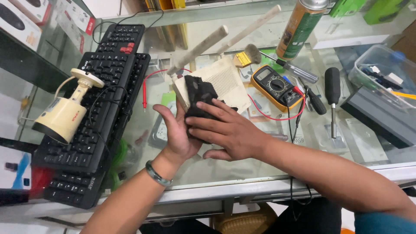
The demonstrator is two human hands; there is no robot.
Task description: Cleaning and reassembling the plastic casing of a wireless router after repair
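Note:
A cream router (225,82) with two long antennas (199,48) stands tilted above the glass counter. My left hand (177,132) supports it from below, palm up, a green bangle on that wrist. My right hand (227,130) presses a black cloth (199,97) against the router's near side, fingers spread over the cloth.
Two black keyboards (93,117) lie at the left with a cream bullet camera (65,112) on top. A yellow multimeter (274,86) with red and black leads, a brush (248,55), screwdrivers (332,93), a spray can (301,28) and a clear plastic box (381,69) sit behind and to the right.

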